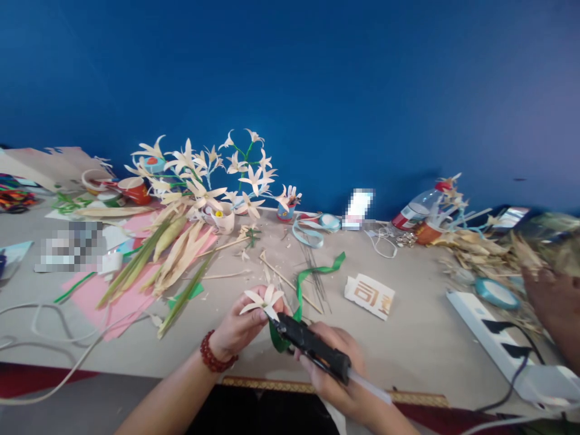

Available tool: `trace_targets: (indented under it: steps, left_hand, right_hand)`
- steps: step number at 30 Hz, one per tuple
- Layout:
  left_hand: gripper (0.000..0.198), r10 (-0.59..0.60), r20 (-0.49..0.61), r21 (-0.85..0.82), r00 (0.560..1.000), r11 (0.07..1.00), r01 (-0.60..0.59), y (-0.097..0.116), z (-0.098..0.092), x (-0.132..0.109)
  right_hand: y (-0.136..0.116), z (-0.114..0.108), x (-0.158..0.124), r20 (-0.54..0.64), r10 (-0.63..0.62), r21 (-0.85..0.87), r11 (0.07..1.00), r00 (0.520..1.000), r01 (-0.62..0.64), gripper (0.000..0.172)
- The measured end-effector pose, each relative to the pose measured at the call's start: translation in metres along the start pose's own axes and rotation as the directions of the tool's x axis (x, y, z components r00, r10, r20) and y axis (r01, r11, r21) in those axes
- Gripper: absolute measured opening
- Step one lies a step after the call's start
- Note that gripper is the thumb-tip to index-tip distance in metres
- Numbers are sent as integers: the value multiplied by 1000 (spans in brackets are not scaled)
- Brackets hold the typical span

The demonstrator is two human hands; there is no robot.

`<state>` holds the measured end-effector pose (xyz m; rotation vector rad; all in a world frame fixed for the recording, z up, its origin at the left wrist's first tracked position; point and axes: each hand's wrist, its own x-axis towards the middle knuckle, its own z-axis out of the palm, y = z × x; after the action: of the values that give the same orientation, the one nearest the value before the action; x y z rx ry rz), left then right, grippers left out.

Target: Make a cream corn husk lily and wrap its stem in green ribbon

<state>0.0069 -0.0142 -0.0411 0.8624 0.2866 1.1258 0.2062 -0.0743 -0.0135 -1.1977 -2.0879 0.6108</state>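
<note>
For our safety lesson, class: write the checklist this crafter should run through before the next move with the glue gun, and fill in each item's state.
1. Grip on flower by left hand: ok.
2. Grip on glue gun by right hand: ok.
3. Its nozzle close under the flower: ok.
4. Left fingers clear of the nozzle: cannot tell, they sit close.
5. A glue stick loaded at the back: ok.
6. The other person's hand away from the gun: ok, far right.
</note>
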Motion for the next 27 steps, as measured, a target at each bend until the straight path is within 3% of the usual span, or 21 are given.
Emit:
trace_targets:
  steps: [6, 12, 18, 27]
  left_hand:
    - [26, 6, 10, -11, 1000, 1000, -6, 1, 1, 0]
    - [26, -10, 11, 2, 1000, 1000, 10, 0, -1, -1]
    - [25, 6, 13, -4, 1000, 1000, -6, -1, -3, -1]
    - [25, 33, 17, 38, 999, 999, -34, -1, -3, 1]
  right_hand:
    - [-8, -6, 4, 70, 0, 45, 999, 998, -3, 6]
    - [-12, -9, 5, 31, -4, 19, 1000, 1000, 3, 8]
    - [-11, -10, 6, 74, -9, 3, 1000, 997, 8, 6]
    - [-18, -13, 9, 18, -91, -46, 995, 996, 92, 9]
